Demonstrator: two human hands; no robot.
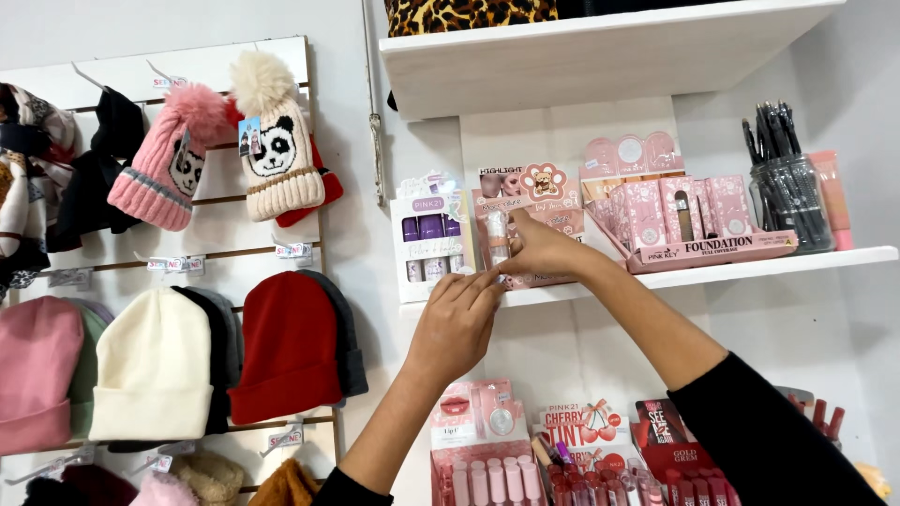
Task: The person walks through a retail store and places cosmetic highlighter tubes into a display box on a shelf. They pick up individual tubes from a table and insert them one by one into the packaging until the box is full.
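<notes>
On the white shelf [750, 267], the right hand [544, 248] pinches a slim peach tube [498, 239] standing in a pink display box [530, 201]; the left hand [457, 323] hovers just below, fingers loosely curled, holding nothing. A purple-and-white box [431, 244] sits left, pink foundation cartons [689, 215] right.

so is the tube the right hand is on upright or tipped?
Upright. The pale tube stands vertical in its display box on the shelf; right hand touches its side.
</notes>
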